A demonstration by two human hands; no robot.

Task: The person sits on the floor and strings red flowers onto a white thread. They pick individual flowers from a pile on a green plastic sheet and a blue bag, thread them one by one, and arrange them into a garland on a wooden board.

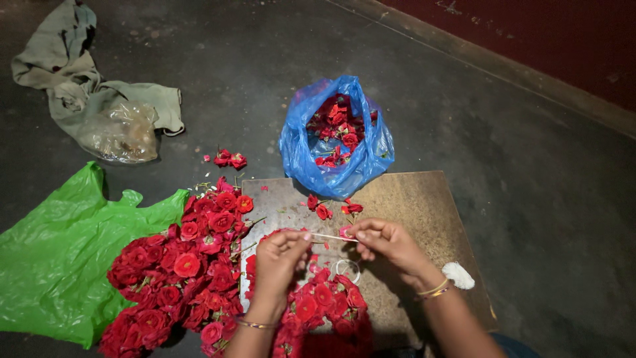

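My left hand (278, 255) and my right hand (387, 242) meet over a brown board (424, 205). A thin pale needle or thread (328, 237) runs between them, pinched at its left end by the left fingers. The right fingers pinch its other end together with a small red rose (346, 231). Below the hands lies a strung bunch of red roses (318, 308). A large heap of loose red roses (182, 265) spreads to the left. A loop of white thread (348, 268) rests on the board.
A blue plastic bag (334, 142) with red roses stands open behind the board. A green plastic bag (59, 258) lies left. A grey cloth (73, 79) and clear bag (122, 136) sit far left. A white wad (458, 275) lies by my right wrist. A wall base runs top right.
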